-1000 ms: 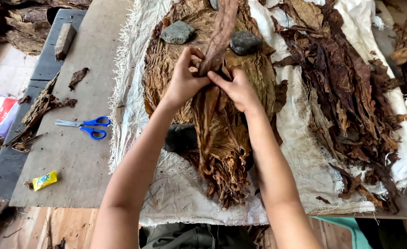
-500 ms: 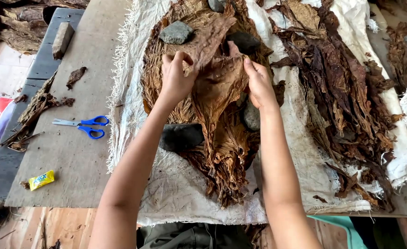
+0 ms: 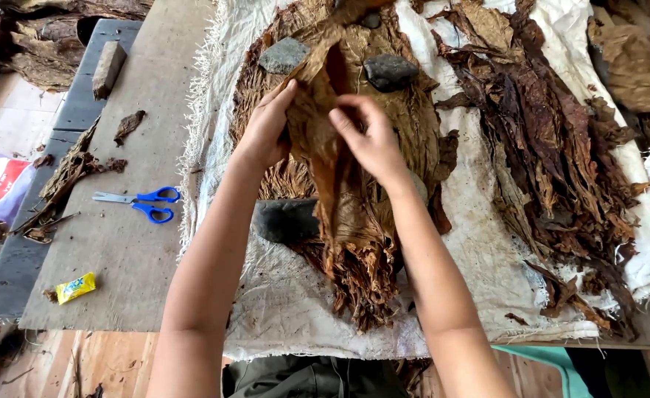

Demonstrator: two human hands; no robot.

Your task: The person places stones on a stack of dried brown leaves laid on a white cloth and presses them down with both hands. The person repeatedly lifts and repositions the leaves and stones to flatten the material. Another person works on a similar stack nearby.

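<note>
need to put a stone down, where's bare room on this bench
Bare board between the grey block and the blue scissors, and below them toward the yellow packet. The white cloth between the leaf piles is narrow. Crowded around both hands, left hand and right hand.

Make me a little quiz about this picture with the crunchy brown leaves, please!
1. True or false: both hands hold the same brown leaf.
2. What colour are the handles of the scissors? A) red B) blue C) green
3. Fill in: the leaf pile lies on a white ____.

Key
1. True. The left hand and right hand both pinch that leaf with their fingers, lifted above the pile.
2. B, blue. They lie on the board, left of the cloth.
3. Cloth. Grey stones sit on the leaves too.
</note>
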